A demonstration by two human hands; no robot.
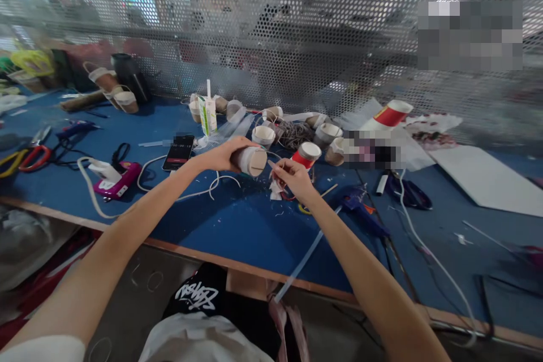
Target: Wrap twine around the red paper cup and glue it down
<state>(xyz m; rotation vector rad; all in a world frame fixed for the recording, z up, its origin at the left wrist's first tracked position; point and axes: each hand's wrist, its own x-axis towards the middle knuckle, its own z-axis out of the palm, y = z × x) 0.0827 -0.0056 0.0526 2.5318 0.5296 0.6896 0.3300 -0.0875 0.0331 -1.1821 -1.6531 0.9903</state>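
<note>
My left hand (238, 153) is wrapped round a small pale cup (257, 162), tipped on its side with its round flat end towards my right hand. A thin dark line crosses that end. My right hand (292, 176) is closed in a pinch just right of the cup, its fingertips on a small pale sliver (271, 164) too small to name. A red and white paper cup (308, 152) stands behind my right hand. Below the fingers lie a crumpled white scrap (275, 189) and a yellow-handled tool (304, 209), partly hidden by my wrist.
A blue glue gun (360, 206) lies right of my right forearm. Left are a phone (179, 153), a purple power strip (119, 181) with cords, and scissors (36, 155). Several small cups and a drink carton (208, 116) stand behind, before a perforated metal screen (254, 28).
</note>
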